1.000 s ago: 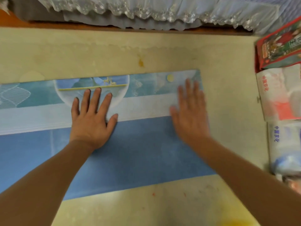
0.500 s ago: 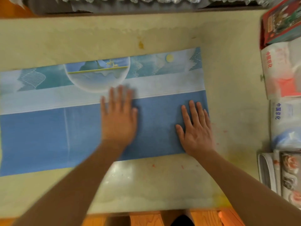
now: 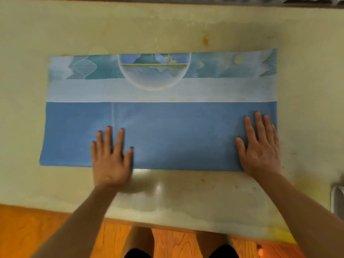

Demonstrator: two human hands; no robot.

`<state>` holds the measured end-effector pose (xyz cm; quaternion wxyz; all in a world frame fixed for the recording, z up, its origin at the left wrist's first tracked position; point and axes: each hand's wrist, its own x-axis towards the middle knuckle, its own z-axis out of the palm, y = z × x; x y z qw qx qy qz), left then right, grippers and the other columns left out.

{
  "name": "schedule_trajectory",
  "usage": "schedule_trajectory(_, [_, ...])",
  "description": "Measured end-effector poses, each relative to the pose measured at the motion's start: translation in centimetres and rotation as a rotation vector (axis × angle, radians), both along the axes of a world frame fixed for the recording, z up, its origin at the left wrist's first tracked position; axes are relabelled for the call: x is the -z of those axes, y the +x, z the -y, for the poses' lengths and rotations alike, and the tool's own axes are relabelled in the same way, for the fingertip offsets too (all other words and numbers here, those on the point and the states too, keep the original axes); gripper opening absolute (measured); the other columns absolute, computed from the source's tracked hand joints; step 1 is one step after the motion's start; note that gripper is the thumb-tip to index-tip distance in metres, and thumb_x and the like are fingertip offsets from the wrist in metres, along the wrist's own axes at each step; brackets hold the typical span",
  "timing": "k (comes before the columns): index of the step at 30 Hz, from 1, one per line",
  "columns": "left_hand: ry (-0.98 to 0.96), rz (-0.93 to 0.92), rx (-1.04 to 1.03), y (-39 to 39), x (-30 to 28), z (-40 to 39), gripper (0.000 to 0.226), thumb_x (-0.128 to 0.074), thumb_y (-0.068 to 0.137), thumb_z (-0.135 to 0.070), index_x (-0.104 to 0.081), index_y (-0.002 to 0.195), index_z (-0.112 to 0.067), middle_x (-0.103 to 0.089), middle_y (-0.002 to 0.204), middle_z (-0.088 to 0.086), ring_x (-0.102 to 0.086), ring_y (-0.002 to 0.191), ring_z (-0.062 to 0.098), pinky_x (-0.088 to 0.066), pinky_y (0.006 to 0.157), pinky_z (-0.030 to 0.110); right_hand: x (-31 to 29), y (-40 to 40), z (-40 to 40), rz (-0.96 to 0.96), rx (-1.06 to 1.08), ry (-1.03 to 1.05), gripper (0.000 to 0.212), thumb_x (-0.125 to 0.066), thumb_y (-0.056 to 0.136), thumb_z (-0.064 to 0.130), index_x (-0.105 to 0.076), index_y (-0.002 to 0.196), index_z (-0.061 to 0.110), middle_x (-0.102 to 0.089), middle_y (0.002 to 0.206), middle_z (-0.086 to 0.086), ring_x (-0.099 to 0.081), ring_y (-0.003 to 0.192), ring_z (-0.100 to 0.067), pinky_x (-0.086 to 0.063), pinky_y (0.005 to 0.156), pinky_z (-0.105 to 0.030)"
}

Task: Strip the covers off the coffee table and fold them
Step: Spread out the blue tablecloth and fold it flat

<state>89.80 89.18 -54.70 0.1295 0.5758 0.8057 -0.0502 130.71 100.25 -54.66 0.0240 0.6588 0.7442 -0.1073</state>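
Both hands have slid toward the near edge of the folded cover point(image 3: 167, 127), which lies flat on the pale counter point(image 3: 167, 25) as a long band with its printed strip on the far side. The left hand point(image 3: 111, 157) now presses near the middle of the near edge and the right hand point(image 3: 260, 148) at the near right corner, fingers point(image 3: 258, 125) straight and slightly spread, gripping nothing. This looks like smoothing the fold flat, so another fold probably comes next.
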Motion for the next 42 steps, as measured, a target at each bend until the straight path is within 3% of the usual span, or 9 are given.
schedule_trajectory(7, [-0.046, 0.005, -0.115, -6.4, -0.3, 1.9, 0.067, -0.016, 0.102, -0.058, -0.007, 0.163, -0.03, 0.0, 0.17, 0.007, 0.006, 0.157, 0.029, -0.003, 0.125, 0.055, -1.3, -8.3, 1.3, -0.11, 0.168, 0.168, 0.067, -0.042, 0.094, 0.042, -0.044, 0.147, 0.002, -0.027, 0.161, -0.022, -0.019, 0.15, -0.04, -0.017, 0.121, -0.056])
schedule_trajectory(13, [-0.026, 0.027, -0.045, -7.2, -0.2, 2.1, 0.066, -0.023, 0.103, -0.058, -0.009, 0.162, -0.032, -0.003, 0.17, 0.008, 0.001, 0.157, 0.031, -0.004, 0.124, 0.057, -1.4, -32.0, 6.1, -0.168, -0.248, 0.082, 0.058, -0.044, 0.101, 0.038, -0.037, 0.153, 0.013, -0.022, 0.164, -0.017, -0.012, 0.153, -0.037, -0.015, 0.122, -0.055])
schedule_trajectory(20, [-0.091, 0.043, -0.083, -19.8, -1.0, 6.0, 0.068, -0.013, 0.102, -0.062, 0.002, 0.162, -0.035, 0.002, 0.171, 0.005, 0.008, 0.156, 0.029, -0.005, 0.125, 0.054, 0.7, -32.3, 6.3, 0.033, -0.199, 0.015, 0.063, -0.032, 0.104, 0.047, -0.022, 0.159, 0.019, -0.01, 0.168, -0.009, 0.0, 0.155, -0.031, -0.01, 0.124, -0.052])
schedule_trajectory(23, [-0.1, 0.103, -0.137, -19.1, -2.8, 5.2, 0.07, -0.027, 0.102, -0.056, -0.007, 0.163, -0.026, -0.012, 0.168, 0.014, -0.007, 0.154, 0.038, -0.015, 0.123, 0.056, 0.5, -32.6, 6.4, 0.037, -0.185, 0.008, 0.064, -0.033, 0.103, 0.047, -0.023, 0.159, 0.019, -0.011, 0.168, -0.008, -0.001, 0.155, -0.031, -0.012, 0.124, -0.052])
schedule_trajectory(26, [0.015, 0.276, -0.413, -17.8, -4.4, 3.6, 0.073, -0.062, 0.096, -0.037, -0.029, 0.155, -0.009, -0.037, 0.15, 0.025, -0.036, 0.134, 0.046, -0.033, 0.11, 0.057, 0.5, -32.4, 6.3, 0.039, -0.18, 0.008, 0.064, -0.032, 0.103, 0.046, -0.023, 0.159, 0.019, -0.01, 0.168, -0.008, 0.0, 0.155, -0.03, -0.011, 0.124, -0.052])
schedule_trajectory(32, [-0.038, 0.507, -0.904, -19.8, -5.9, -0.3, 0.059, -0.068, 0.093, -0.04, -0.043, 0.135, -0.007, -0.047, 0.135, 0.02, -0.057, 0.108, 0.043, -0.049, 0.09, 0.048, 0.6, -32.4, 6.3, 0.036, -0.19, 0.002, 0.063, -0.03, 0.104, 0.047, -0.02, 0.16, 0.019, -0.008, 0.168, -0.008, 0.001, 0.155, -0.03, -0.011, 0.124, -0.052])
schedule_trajectory(34, [-0.022, 0.683, -1.0, -20.8, -6.1, -0.7, 0.035, -0.069, 0.094, -0.037, -0.055, 0.11, -0.009, -0.061, 0.107, 0.013, -0.061, 0.086, 0.033, -0.053, 0.073, 0.041, 0.6, -32.3, 6.3, 0.042, -0.196, -0.002, 0.063, -0.029, 0.104, 0.048, -0.018, 0.16, 0.019, -0.007, 0.168, -0.008, 0.002, 0.155, -0.03, -0.01, 0.124, -0.052])
schedule_trajectory(37, [-0.047, 1.158, -1.097, -21.4, -6.9, 0.1, 0.017, -0.066, 0.097, -0.025, -0.059, 0.089, -0.011, -0.047, 0.071, 0.002, -0.033, 0.053, 0.017, -0.029, 0.047, 0.026, 0.6, -32.3, 6.4, 0.01, -0.19, 0.007, 0.063, -0.03, 0.104, 0.047, -0.019, 0.16, 0.019, -0.008, 0.168, -0.008, 0.002, 0.155, -0.03, -0.009, 0.124, -0.051])
schedule_trajectory(42, [0.006, 0.988, -1.019, -20.2, -7.1, 1.8, 0.018, -0.062, 0.1, -0.026, -0.069, 0.111, -0.013, -0.069, 0.09, -0.006, -0.065, 0.083, 0.023, -0.055, 0.08, 0.039, 0.5, -32.6, 6.3, 0.023, -0.213, -0.065, 0.064, -0.028, 0.104, 0.047, -0.015, 0.16, 0.019, -0.004, 0.168, -0.009, 0.003, 0.154, -0.032, -0.008, 0.124, -0.053])
